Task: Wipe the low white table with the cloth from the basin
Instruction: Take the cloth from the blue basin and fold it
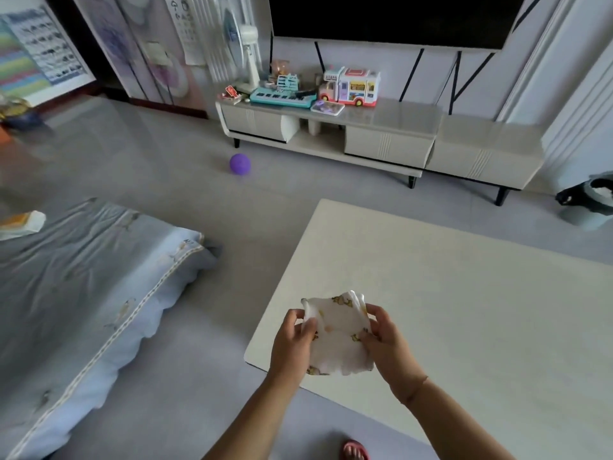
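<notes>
While both hands are up over the near left corner of the table (464, 293), they hold the cloth (338, 336) spread between them. The left hand (292, 340) pinches the cloth's left edge, thumb in front and fingers curled behind. The right hand (388, 340) grips the right edge, fingers curled round the fabric. The cloth is white with small yellow prints and doubled along its top edge. It hangs in front of the tabletop; whether its lower hem touches the table cannot be told.

A foot in a red sandal (355, 450) shows on the grey floor near the table's near edge. To the left lies a blue cover (83, 287). Farther off, a purple ball (239, 163) rests on the floor before the stand (388, 144), which bears a toy bus (351, 86), a toy keyboard (282, 99) and a fan (247, 51). A grey tub (587, 207) stands at the right edge of the view.
</notes>
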